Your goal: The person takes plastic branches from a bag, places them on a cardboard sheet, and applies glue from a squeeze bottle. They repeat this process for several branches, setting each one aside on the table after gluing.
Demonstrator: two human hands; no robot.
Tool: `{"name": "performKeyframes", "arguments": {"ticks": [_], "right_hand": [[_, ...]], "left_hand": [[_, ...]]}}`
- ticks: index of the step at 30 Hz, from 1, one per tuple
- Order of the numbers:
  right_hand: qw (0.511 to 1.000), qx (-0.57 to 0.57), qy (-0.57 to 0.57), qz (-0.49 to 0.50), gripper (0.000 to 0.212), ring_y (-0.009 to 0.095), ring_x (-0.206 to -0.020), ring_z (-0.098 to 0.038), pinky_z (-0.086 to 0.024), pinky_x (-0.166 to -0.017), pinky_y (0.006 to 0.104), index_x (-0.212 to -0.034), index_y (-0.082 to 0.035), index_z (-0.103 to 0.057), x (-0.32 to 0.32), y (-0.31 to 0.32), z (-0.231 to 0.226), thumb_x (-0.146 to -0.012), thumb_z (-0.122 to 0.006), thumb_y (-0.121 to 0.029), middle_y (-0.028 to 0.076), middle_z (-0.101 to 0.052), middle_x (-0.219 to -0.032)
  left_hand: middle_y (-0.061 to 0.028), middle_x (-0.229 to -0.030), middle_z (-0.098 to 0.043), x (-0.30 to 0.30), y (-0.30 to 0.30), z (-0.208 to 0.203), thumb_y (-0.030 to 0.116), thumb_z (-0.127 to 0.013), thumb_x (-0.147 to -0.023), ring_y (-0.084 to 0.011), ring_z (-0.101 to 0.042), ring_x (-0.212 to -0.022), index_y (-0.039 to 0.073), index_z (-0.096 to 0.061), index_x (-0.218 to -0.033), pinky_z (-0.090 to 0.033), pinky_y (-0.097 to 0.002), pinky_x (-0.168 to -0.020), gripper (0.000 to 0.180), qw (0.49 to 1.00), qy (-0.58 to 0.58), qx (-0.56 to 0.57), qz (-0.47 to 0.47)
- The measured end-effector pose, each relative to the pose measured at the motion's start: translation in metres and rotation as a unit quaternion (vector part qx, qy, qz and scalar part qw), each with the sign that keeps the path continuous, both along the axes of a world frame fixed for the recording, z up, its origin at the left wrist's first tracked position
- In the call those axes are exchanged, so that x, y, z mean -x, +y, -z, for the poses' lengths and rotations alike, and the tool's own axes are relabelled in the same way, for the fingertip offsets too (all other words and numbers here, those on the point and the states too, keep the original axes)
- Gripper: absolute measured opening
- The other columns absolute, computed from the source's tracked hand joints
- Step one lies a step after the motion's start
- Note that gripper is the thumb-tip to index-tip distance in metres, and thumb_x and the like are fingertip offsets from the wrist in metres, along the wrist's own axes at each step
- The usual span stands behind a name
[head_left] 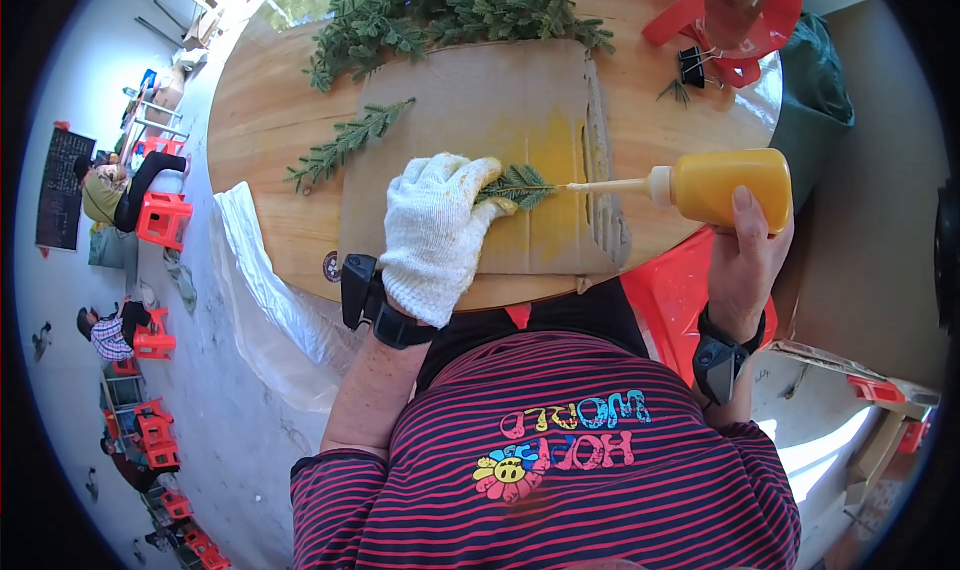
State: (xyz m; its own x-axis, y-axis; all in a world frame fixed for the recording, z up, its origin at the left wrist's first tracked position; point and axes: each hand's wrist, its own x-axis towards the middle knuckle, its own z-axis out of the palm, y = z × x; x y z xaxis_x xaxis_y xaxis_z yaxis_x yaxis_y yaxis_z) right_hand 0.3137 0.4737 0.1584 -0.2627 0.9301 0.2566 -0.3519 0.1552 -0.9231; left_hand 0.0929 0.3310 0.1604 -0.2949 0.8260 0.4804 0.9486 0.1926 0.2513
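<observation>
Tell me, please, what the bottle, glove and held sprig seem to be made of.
Bottle: probably plastic, from its smooth, slightly shiny wall.
Glove: likely knitted cotton or a blend, matte, the stitches showing.
Held sprig: dull green needles; real or plastic, I can't tell.

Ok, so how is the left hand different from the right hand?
The left hand wears a white glove; the right hand is bare. The left hand pinches a green sprig, while the right hand grips a yellow bottle. The left hand is over the cardboard; the right hand is off to its right. Both wear black straps at the wrist.
</observation>
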Motion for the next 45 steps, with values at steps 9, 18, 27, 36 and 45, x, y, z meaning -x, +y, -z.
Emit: {"name": "performKeyframes", "arguments": {"ticks": [9,18,27,36,45], "right_hand": [[1.0,0.008,0.01,0.005,0.031,0.017,-0.088,-0.061,-0.05,-0.078,0.0306,-0.109,0.0,-0.052,-0.01,0.005,0.012,-0.087,-0.058,-0.022,0.01,-0.059,-0.097],[0.999,0.017,0.029,0.008,0.029,0.018,-0.089,-0.061,-0.05,-0.078,0.0318,-0.11,-0.001,-0.052,-0.02,0.01,0.014,-0.089,-0.056,-0.019,0.01,-0.06,-0.1],[0.997,0.017,0.075,-0.016,0.03,0.02,-0.094,-0.061,-0.05,-0.079,0.0334,-0.113,-0.001,-0.052,-0.033,0.012,0.023,-0.09,-0.055,-0.019,0.011,-0.06,-0.105],[0.976,0.111,0.176,-0.058,0.031,0.021,-0.101,-0.058,-0.046,-0.088,0.0356,-0.114,-0.003,-0.052,0.0,0.012,0.03,-0.091,-0.054,-0.023,0.009,-0.06,-0.11],[0.954,0.144,0.235,-0.12,0.03,0.019,-0.102,-0.057,-0.046,-0.085,0.0325,-0.114,-0.005,-0.052,0.032,0.016,0.044,-0.091,-0.053,-0.025,0.008,-0.059,-0.111]], "left_hand": [[-0.0083,-0.086,-0.063,0.001,0.0,0.003,0.016,-0.074,-0.063,-0.0271,-0.058,-0.084,0.008,-0.067,-0.092,-0.046,-0.0376,-0.074,0.031,1.0,0.003,-0.006,0.004],[-0.0077,-0.085,-0.063,0.002,0.002,0.0,0.017,-0.074,-0.063,-0.0271,-0.058,-0.083,0.008,-0.067,-0.091,-0.046,-0.0373,-0.073,0.03,1.0,0.013,-0.001,0.0],[-0.0058,-0.084,-0.063,0.008,-0.011,-0.009,0.019,-0.074,-0.064,-0.0257,-0.057,-0.086,0.009,-0.065,-0.094,-0.043,-0.0384,-0.078,0.033,1.0,0.022,0.008,-0.012],[-0.0076,-0.105,-0.057,0.092,-0.049,-0.017,0.026,-0.075,-0.065,-0.0281,-0.052,-0.102,0.016,-0.063,-0.102,-0.04,-0.0423,-0.087,0.039,0.98,0.133,-0.027,-0.143],[-0.0174,-0.12,-0.052,0.14,-0.038,-0.013,0.02,-0.074,-0.069,-0.0341,-0.05,-0.112,0.014,-0.056,-0.116,-0.042,-0.0383,-0.093,0.05,0.987,-0.093,0.075,-0.112]]}}
